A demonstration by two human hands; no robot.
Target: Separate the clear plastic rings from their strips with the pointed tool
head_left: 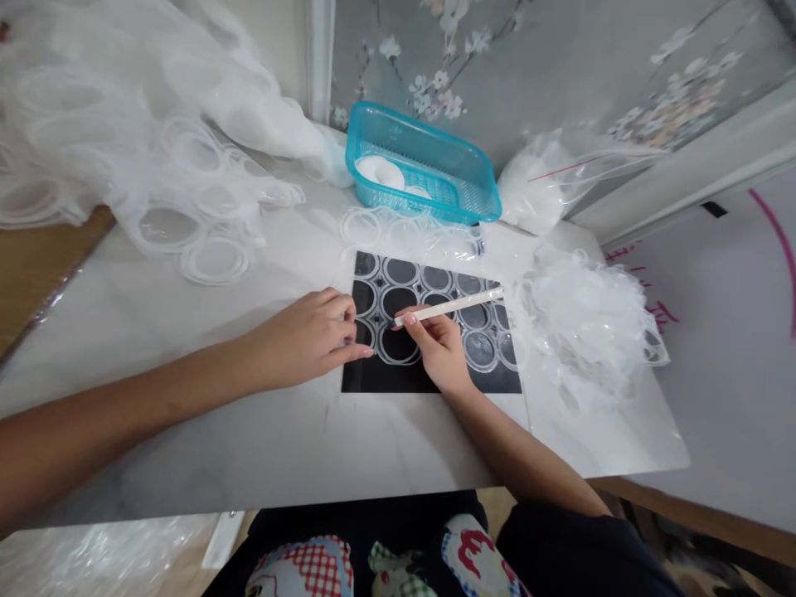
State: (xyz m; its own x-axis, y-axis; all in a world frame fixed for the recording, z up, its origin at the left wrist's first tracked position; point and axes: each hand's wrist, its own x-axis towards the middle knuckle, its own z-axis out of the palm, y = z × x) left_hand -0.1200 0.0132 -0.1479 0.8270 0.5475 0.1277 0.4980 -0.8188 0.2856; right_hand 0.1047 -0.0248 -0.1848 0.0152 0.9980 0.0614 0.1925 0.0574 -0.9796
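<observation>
A black sheet [391,380] lies on the white marbled table, covered by rows of clear plastic rings [481,349]. My right hand [440,347] grips a slim white stick [457,304] between thumb and fingers; its near end points left, over the rings in the middle of the sheet. At the sheet's left edge rests my left hand [320,336], fingers curled and thumb stretched toward the rings. Whether its fingertips pinch the plastic is too small to tell.
Behind the sheet stand a blue basket [429,141] with white rolls and a bag of white material [535,186]. Piles of clear ringed plastic lie at the left [180,149] and right [588,307]. The table's front edge [373,497] is near my body.
</observation>
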